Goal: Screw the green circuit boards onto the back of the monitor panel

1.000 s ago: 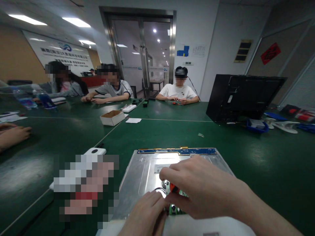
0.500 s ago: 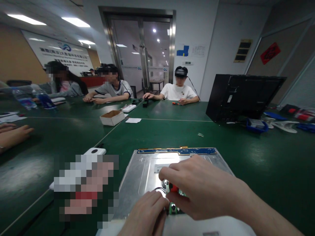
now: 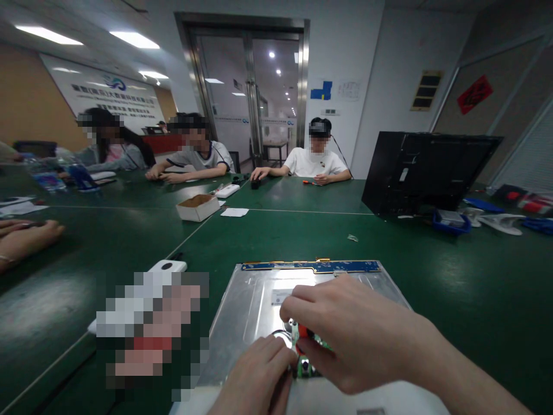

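Note:
A silver metal-backed display panel (image 3: 231, 323) lies flat in front of me, with a thin blue circuit strip (image 3: 276, 267) along its far edge. Near its close side sits a green circuit board (image 3: 307, 370), largely covered by my hands. My right hand (image 3: 354, 328) pinches a red-handled screwdriver (image 3: 305, 331) over this board; the tool's tip is hidden. Beside it, my left hand (image 3: 258, 372) has its fingers curled together at the board's left edge, and what they hold, if anything, cannot be seen. A dark wire (image 3: 281, 332) loops just beyond the left fingers.
A white power strip (image 3: 170, 266) lies left of the panel, next to a pixelated patch. Farther off are an open white box (image 3: 197, 208), a paper slip (image 3: 234, 212) and a black monitor (image 3: 427, 173). Several people sit around the green table (image 3: 302, 236); a co-worker's hands (image 3: 32, 239) rest at left.
My right hand has shifted very slightly, and the red handle shows at a slightly different angle. My left hand and the panel stay put. The co-worker's hands at left moved a little rightward.

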The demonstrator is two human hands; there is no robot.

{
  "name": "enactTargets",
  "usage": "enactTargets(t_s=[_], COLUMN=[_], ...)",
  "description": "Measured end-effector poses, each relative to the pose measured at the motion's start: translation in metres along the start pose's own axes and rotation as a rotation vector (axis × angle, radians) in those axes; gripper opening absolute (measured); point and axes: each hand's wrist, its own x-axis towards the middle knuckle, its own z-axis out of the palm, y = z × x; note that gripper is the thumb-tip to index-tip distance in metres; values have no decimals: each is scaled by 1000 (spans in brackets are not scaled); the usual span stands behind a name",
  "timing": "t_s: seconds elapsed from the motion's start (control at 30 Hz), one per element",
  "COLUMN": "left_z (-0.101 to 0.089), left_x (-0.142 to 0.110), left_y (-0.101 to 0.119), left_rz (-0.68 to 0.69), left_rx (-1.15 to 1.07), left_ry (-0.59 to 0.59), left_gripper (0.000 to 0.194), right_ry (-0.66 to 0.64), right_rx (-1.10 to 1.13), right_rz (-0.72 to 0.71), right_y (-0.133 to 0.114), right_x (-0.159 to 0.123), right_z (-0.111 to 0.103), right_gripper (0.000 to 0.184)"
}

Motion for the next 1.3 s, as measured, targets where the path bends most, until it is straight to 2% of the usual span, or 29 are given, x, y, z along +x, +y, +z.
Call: enactTargets(t_s=[0.2, 0.37, 0.6, 0.77, 0.87, 1.0, 1.17, 1.3], left_z=[-1, 1, 1, -4, -1, 4, -4, -3], left_x=[0, -1, 2, 2, -1, -2, 2, 1], left_y=[-1, -1, -1, 5, 2, -2, 3, 2], left_rz=[20, 23, -3, -32, -25, 31, -50, -38], left_rx=[-27, -47, -11, 9, 4, -8, -12, -15], left_ry=[-12, -6, -31, -67, -54, 1, -107, -92], left_gripper=[28, 33, 26, 27, 28, 26, 24, 26], right_ry=[-26, -1, 6, 8, -10, -17, 6, 3], right_rx=[7, 12, 8, -12, -8, 1, 11, -4], right_rz=[50, -1, -23, 37, 59, 9, -21, -8], right_y=[2, 1, -1, 1, 1, 0, -1, 0], right_x=[3, 2, -1, 1, 2, 0, -2, -1], right_z=[-1, -1, -1, 2, 1, -2, -3, 0], right_gripper=[8, 11, 10, 9, 11, 14, 15, 12])
